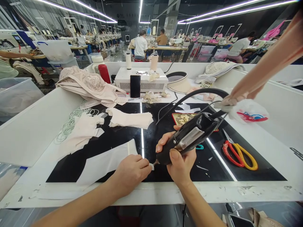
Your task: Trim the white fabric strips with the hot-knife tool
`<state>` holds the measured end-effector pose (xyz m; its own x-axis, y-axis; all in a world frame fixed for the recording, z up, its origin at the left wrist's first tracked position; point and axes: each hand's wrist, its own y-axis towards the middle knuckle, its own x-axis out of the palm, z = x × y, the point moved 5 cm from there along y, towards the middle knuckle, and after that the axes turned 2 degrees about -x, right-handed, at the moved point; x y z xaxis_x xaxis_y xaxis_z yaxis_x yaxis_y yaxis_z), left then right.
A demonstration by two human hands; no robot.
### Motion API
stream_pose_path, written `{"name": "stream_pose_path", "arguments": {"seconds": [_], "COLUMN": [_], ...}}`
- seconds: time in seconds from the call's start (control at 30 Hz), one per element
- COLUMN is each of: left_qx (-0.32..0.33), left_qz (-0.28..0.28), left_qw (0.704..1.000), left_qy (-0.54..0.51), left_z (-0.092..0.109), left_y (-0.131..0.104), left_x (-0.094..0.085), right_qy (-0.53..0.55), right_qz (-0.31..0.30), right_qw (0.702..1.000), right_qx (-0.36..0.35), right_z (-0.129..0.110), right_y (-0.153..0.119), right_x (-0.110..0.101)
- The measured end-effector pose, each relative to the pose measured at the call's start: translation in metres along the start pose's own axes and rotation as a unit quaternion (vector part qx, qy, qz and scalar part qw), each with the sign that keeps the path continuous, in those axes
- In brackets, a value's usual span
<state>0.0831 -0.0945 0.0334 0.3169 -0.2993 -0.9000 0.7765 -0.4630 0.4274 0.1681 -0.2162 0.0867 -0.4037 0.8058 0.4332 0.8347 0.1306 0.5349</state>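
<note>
My right hand [178, 162] is wrapped round a black handheld tool [187, 135] with a silver side plate. The tool's thin metal tip points down and left, at a small white piece [151, 166] by my left fingertips. My left hand [132, 171] has its fingers pressed together on that piece. Beside my left hand lies a white fabric sheet [106, 160] with a cream strip along its right part. A thick black cable [201, 90] runs from the tool's rear, near hanging pale cloth [267, 60].
Scissors [239, 154] with red and yellow handles lie right. Behind are a tray of small parts [183, 118], stacked fabric pieces [130, 119], a phone [135, 86] and a white box [118, 77]. Green cord [71, 124] and lace fabric [87, 83] sit left. People work in the background.
</note>
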Motion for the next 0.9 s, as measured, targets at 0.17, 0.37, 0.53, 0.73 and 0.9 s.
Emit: {"name": "stream_pose_path", "arguments": {"seconds": [0.17,0.37,0.53,0.73,0.9], "left_qx": [-0.001,0.004,-0.003,-0.026,-0.036], "left_qz": [-0.008,0.002,0.002,0.004,0.009], "left_qw": [1.000,1.000,1.000,0.999,0.997], "left_qy": [-0.009,-0.015,-0.017,-0.043,-0.062], "left_z": [-0.001,-0.001,-0.002,-0.012,-0.022], "left_y": [0.000,0.000,0.001,-0.006,-0.014], "left_x": [0.001,0.000,0.000,-0.003,-0.012], "right_qy": [-0.015,0.008,-0.005,-0.023,-0.028], "right_qz": [0.004,0.004,0.003,0.006,0.009], "right_qw": [1.000,1.000,1.000,1.000,1.000], "right_qx": [0.001,0.005,0.009,0.009,0.009], "right_z": [-0.002,-0.005,-0.004,-0.005,-0.005], "right_y": [0.000,-0.006,-0.009,-0.008,-0.008], "right_x": [-0.002,-0.001,0.000,-0.001,-0.002]}}
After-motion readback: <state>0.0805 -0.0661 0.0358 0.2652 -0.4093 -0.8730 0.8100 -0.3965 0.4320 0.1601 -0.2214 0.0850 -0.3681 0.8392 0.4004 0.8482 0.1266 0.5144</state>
